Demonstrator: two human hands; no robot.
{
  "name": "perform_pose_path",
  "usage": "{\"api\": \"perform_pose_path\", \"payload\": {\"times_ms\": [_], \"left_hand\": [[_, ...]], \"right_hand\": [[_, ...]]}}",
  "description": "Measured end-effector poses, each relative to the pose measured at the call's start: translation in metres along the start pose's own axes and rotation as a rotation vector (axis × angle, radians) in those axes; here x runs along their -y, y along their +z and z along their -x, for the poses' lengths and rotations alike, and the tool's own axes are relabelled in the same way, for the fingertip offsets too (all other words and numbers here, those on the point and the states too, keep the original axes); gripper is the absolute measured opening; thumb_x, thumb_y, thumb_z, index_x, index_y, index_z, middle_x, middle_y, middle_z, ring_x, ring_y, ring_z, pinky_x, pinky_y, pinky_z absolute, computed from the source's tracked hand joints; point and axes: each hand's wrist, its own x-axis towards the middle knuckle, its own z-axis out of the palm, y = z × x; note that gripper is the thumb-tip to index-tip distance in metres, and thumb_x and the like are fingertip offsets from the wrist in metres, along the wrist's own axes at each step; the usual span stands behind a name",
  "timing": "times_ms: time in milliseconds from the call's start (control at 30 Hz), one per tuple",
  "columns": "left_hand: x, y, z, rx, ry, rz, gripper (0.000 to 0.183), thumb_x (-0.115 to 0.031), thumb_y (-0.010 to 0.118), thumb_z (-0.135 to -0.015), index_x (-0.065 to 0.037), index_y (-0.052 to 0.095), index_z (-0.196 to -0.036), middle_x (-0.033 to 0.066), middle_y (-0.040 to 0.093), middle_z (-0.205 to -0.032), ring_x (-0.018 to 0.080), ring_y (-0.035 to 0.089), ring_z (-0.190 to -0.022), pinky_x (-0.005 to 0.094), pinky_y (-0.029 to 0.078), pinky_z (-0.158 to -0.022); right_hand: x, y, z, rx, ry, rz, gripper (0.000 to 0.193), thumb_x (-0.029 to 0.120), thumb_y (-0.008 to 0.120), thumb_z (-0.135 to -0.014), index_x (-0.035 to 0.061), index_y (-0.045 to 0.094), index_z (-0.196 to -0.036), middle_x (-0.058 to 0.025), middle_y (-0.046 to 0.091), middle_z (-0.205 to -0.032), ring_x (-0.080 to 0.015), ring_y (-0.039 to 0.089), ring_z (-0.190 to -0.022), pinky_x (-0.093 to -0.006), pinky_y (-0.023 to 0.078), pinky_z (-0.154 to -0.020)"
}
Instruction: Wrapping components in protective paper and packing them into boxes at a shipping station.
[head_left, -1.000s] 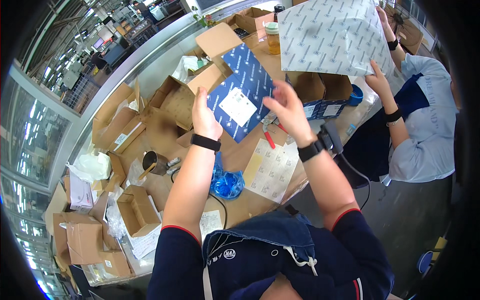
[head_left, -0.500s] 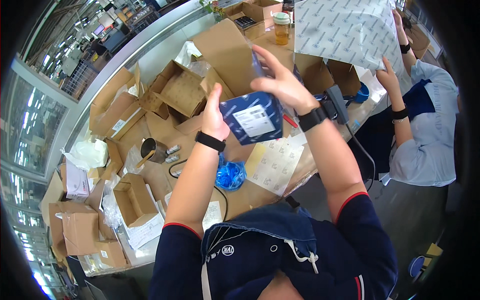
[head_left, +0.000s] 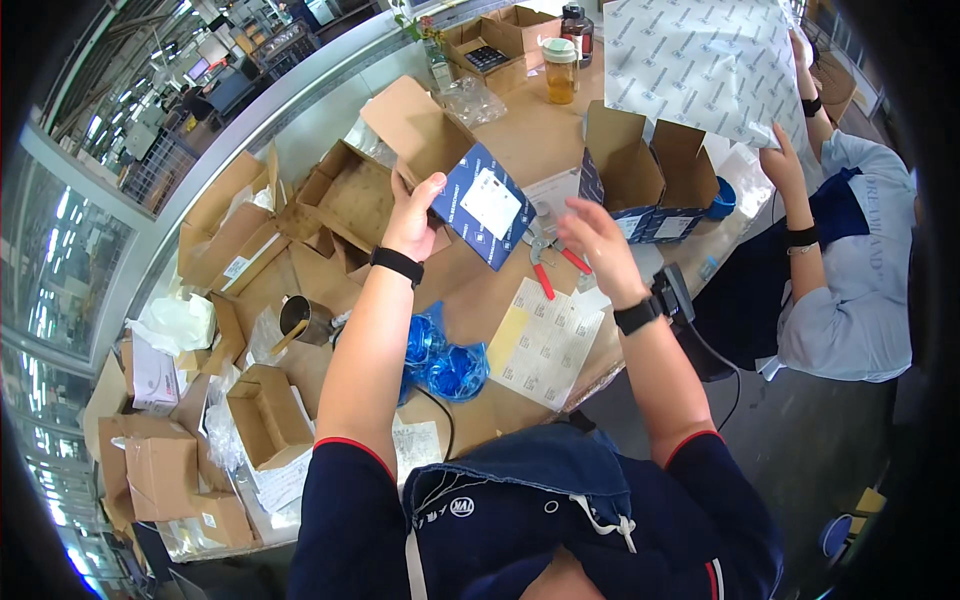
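My left hand (head_left: 412,222) grips the side of an open cardboard box (head_left: 488,205), tilted above the table. Its printed blue side carries a white label, and its brown flap stands up at the far side. Whatever lies inside the box is hidden from me. My right hand (head_left: 605,252) is apart from the box, on its right, fingers spread and nothing in them. Red-handled pliers (head_left: 543,280) lie on the table between the box and that hand. Below the box are blue plastic-wrapped things (head_left: 455,372) and a sheet of printed stickers (head_left: 545,342).
Two open blue-sided boxes (head_left: 672,182) stand at the right. Behind them a co-worker's hands (head_left: 780,155) hold up a printed sheet (head_left: 700,65). Several open brown boxes (head_left: 270,415) crowd the left, around a metal mug (head_left: 308,318). A lidded amber cup (head_left: 560,80) stands far back.
My right hand has let go of the box and drawn away to the right. My left hand has turned the box and moved it slightly left, uncovering the pliers and the boxes behind.
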Motion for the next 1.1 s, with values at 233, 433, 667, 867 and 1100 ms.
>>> {"api": "perform_pose_path", "payload": {"times_ms": [233,433,667,867,1100], "left_hand": [[0.006,-0.002,-0.012,-0.105,0.176,-0.087,0.106,-0.021,0.077,-0.067,-0.01,-0.001,-0.139,0.0136,0.033,-0.129,0.0233,0.037,-0.117,0.0381,0.031,-0.098],[0.025,-0.006,-0.039,-0.234,0.149,-0.283,0.117,-0.024,0.079,-0.065,-0.009,-0.011,-0.138,0.0202,0.028,-0.132,0.0265,0.034,-0.12,0.039,0.029,-0.1],[0.07,-0.032,-0.074,-0.298,0.242,-0.761,0.106,-0.022,0.076,-0.066,0.0,0.002,-0.138,0.0242,0.02,-0.139,0.0315,0.025,-0.129,0.035,0.023,-0.104],[0.056,-0.013,-0.062,-0.401,0.07,-0.965,0.09,-0.016,0.069,-0.075,0.005,0.007,-0.136,0.0249,0.032,-0.134,0.0295,0.039,-0.121,0.0341,0.032,-0.099],[0.018,-0.02,0.021,-0.122,0.077,-0.535,0.069,-0.015,0.066,-0.079,0.004,0.025,-0.131,0.0224,0.043,-0.122,0.0239,0.048,-0.11,0.0313,0.042,-0.091]], "right_hand": [[-0.031,-0.029,0.047,0.066,0.12,0.013,0.033,0.016,0.055,-0.085,0.001,0.05,-0.114,-0.007,0.059,-0.095,-0.0133,0.056,-0.086,-0.0263,0.045,-0.079],[-0.022,-0.068,0.089,-0.052,0.22,-0.032,0.028,0.012,0.055,-0.085,-0.0002,0.053,-0.11,-0.0079,0.061,-0.089,-0.0143,0.058,-0.081,-0.0265,0.047,-0.075],[0.005,-0.112,0.105,-0.298,0.123,-0.158,0.024,0.01,0.053,-0.086,-0.0004,0.053,-0.107,-0.007,0.06,-0.083,-0.0128,0.057,-0.071,-0.0226,0.046,-0.066],[0.019,-0.128,0.094,-0.304,0.072,-0.136,0.031,0.011,0.052,-0.087,-0.0013,0.047,-0.115,-0.0064,0.059,-0.084,-0.0131,0.057,-0.075,-0.0234,0.046,-0.068],[0.072,-0.119,0.022,-0.084,-0.159,-0.078,0.062,0.033,0.05,-0.088,0.0009,0.024,-0.134,-0.0176,0.047,-0.123,-0.0237,0.049,-0.108,-0.0356,0.039,-0.091]]}}
